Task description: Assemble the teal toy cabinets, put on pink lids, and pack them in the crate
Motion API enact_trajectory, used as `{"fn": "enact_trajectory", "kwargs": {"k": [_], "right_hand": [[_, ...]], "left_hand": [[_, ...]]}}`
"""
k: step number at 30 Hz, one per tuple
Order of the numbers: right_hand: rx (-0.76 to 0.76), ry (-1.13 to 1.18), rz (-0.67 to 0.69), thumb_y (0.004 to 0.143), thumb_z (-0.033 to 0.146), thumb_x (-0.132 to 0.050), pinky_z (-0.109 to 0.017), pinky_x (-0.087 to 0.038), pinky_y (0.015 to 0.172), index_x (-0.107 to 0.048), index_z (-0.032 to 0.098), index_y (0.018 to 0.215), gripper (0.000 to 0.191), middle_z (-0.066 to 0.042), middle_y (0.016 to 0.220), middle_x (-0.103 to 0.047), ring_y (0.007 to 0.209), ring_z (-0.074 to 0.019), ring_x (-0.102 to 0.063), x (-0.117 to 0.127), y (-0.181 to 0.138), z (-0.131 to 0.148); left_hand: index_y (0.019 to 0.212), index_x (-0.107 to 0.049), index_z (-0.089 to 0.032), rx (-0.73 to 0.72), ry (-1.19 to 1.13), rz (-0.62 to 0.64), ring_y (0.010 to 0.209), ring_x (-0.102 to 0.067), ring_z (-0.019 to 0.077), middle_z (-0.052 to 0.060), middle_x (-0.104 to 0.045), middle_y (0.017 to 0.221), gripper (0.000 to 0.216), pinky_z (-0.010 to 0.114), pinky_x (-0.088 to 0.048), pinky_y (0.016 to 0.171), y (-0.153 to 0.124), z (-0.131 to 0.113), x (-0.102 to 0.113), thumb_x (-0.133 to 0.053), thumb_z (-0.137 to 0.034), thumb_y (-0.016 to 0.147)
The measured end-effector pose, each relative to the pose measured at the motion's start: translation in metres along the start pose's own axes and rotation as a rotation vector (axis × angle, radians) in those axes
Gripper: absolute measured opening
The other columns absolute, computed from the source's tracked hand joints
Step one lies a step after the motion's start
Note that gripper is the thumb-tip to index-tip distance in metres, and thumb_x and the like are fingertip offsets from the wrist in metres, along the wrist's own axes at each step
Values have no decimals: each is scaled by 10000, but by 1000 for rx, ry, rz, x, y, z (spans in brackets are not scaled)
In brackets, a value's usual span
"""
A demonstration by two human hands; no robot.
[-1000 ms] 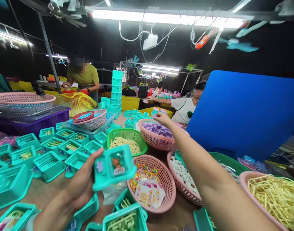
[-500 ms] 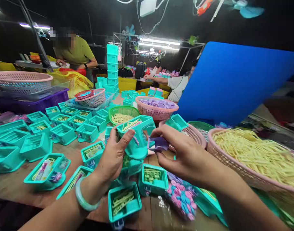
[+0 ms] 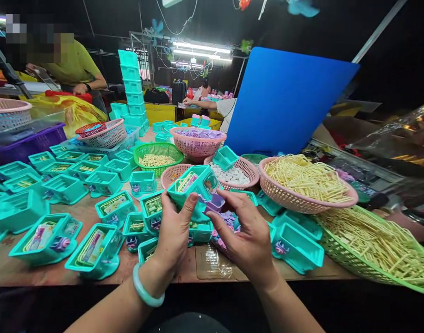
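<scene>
My left hand [image 3: 175, 226] is closed around a turquoise plastic box [image 3: 194, 182] and tilts it above the table. Pale yellow sticks and a printed card lie inside this box. Between the thumb and fingers of my right hand [image 3: 245, 226] is a small purple plastic piece [image 3: 215, 203], against the box's near right end; whether it is seated there I cannot tell. Below my hands stand more turquoise boxes [image 3: 94, 249] with yellow sticks and cards. A bag of pink, blue and purple bits [image 3: 229, 222] is partly hidden behind my right hand.
Pink baskets hold purple pieces [image 3: 198, 134], white pieces [image 3: 233, 175] and yellow sticks [image 3: 302, 180]. A green basket [image 3: 375, 249] of sticks juts over the right front. Turquoise boxes form a tall stack [image 3: 132, 88]. A blue panel [image 3: 284, 101] stands behind. Two co-workers are beyond the table.
My right hand has brought the purple piece against the end of the turquoise box and turned it. My view has swung to the right.
</scene>
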State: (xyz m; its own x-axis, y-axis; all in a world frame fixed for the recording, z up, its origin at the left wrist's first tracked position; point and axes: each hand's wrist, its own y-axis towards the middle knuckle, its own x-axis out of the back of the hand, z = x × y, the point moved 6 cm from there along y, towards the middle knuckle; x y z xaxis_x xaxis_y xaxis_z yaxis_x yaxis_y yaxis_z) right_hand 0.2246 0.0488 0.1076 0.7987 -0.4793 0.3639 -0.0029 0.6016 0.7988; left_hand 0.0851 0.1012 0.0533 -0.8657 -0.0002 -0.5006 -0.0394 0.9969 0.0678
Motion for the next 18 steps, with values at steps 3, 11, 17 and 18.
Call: {"fn": "enact_trajectory", "kwargs": {"k": [3,11,17,18], "right_hand": [[16,-51,-26,929,187,-747,-333,-610,836,-595,228,1316,418,-54,1065,-691,921,-188,-691,-3,-5,-2],[73,-123,-77,936,88,-685,-425,-598,939,-567,242,1417,518,-114,1181,-703,1093,-254,-695,-23,-22,1],[-22,-9,-147,907,58,-702,-356,-622,857,-640,265,1309,456,-56,1069,-714,987,-212,-704,-19,-31,-1],[-27,7,-154,907,55,-698,-355,-623,852,-643,264,1306,454,-55,1067,-714,981,-212,-703,-18,-33,0]], "left_hand": [[1364,-459,-277,0,51,5,1320,-631,243,75,-686,1373,642,367,-483,1129,-4,5,0,-815,-441,856],[1335,-476,-284,-2,142,-49,1286,-644,275,68,-707,1306,645,349,-525,1069,-5,6,10,-830,-457,824],[1381,-394,-300,-79,161,19,1342,-603,249,85,-615,1461,720,301,-465,1113,-10,1,9,-829,-457,830],[1374,-394,-299,-80,164,29,1356,-592,253,88,-607,1471,719,300,-458,1119,-11,1,9,-831,-461,827]]}}
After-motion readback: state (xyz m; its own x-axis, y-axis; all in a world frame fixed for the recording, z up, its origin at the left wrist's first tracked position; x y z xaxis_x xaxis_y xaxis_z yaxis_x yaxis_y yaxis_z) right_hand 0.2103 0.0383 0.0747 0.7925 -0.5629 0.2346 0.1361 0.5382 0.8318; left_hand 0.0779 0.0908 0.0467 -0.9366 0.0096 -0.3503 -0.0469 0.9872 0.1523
